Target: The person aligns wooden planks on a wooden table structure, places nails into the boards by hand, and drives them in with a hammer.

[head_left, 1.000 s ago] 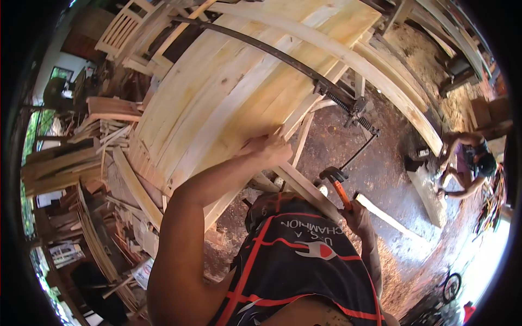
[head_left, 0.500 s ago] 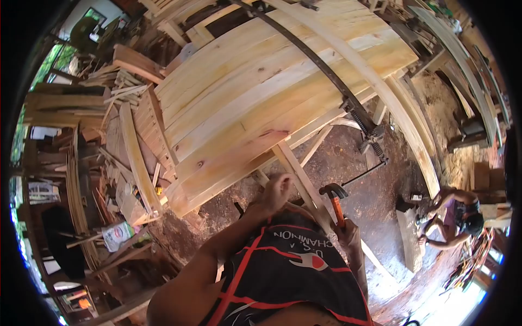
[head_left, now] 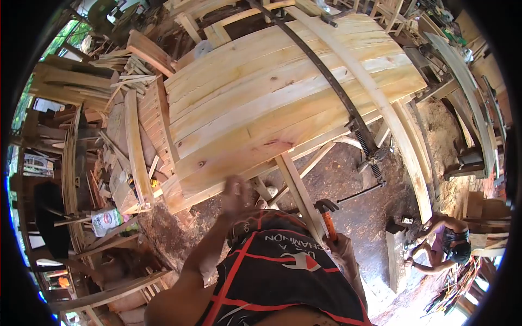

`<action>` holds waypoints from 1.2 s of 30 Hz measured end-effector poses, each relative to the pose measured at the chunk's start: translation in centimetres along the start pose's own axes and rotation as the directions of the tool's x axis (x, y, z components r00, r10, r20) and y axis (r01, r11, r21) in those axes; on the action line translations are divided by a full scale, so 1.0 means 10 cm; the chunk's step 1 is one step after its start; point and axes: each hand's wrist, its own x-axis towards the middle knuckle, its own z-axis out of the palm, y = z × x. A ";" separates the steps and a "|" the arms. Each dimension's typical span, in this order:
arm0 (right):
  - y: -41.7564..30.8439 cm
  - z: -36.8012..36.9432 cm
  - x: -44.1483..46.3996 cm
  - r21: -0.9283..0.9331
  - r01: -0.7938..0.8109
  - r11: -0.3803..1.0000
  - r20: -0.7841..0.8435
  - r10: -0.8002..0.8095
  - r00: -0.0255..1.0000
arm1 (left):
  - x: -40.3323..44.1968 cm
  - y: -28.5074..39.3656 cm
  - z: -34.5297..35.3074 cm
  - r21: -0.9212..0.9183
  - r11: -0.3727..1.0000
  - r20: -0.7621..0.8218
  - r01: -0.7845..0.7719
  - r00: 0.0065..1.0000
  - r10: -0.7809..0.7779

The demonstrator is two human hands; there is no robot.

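Note:
My right hand (head_left: 342, 249) is closed around the orange handle of a claw hammer (head_left: 328, 220), its dark head upward, beside a narrow wooden board (head_left: 299, 193) that slants from the panel's edge toward my body. My left hand (head_left: 236, 194) is raised near the front edge of a broad panel of joined planks (head_left: 255, 108); motion blur smears its fingers, and whether it holds anything small cannot be made out. Across the panel lies a long dark bar clamp (head_left: 321, 65), its spring and screw end (head_left: 371, 157) past the near edge.
A long pale plank (head_left: 375, 89) lies over the panel and runs down to the right. Another person (head_left: 448, 242) crouches at the right beside a board (head_left: 394, 261). Scrap wood (head_left: 133, 70) is piled at the left, near a white bag (head_left: 106, 221).
My left hand has moved left, toward the panel's front edge. My right hand and the hammer sit slightly lower and further left as the view shifts.

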 end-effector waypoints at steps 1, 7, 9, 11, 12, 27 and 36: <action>-0.01 0.00 -0.01 -0.002 -0.010 1.000 -0.012 0.010 1.000 | 0.11 -0.16 -0.17 0.112 0.994 -0.148 -0.007 0.989 0.024; 0.07 0.07 0.03 -0.014 0.081 0.997 -0.103 -0.082 0.991 | 0.52 -0.76 -0.51 0.604 0.789 -0.309 0.113 0.946 0.102; -0.14 0.02 0.07 0.026 0.061 0.998 -0.127 -0.057 0.990 | 0.51 -0.78 -0.51 0.578 0.809 -0.308 0.110 0.947 0.092; -0.33 0.03 0.13 0.095 0.067 0.993 -0.169 -0.050 0.984 | 0.53 -0.77 -0.51 0.546 0.831 -0.306 0.110 0.949 0.075; -0.44 0.01 0.16 0.085 0.059 0.995 -0.173 -0.044 0.984 | 0.54 -0.76 -0.53 0.544 0.832 -0.297 0.108 0.952 0.070; -0.46 -0.32 0.37 0.356 -0.243 0.902 0.067 0.235 0.970 | 0.35 -1.05 -0.66 0.578 0.803 -0.337 0.144 0.939 0.075; -0.09 0.07 0.47 0.333 -0.195 0.923 0.122 0.163 0.979 | 0.30 -1.70 -0.79 0.252 0.547 -0.698 0.798 0.542 -0.469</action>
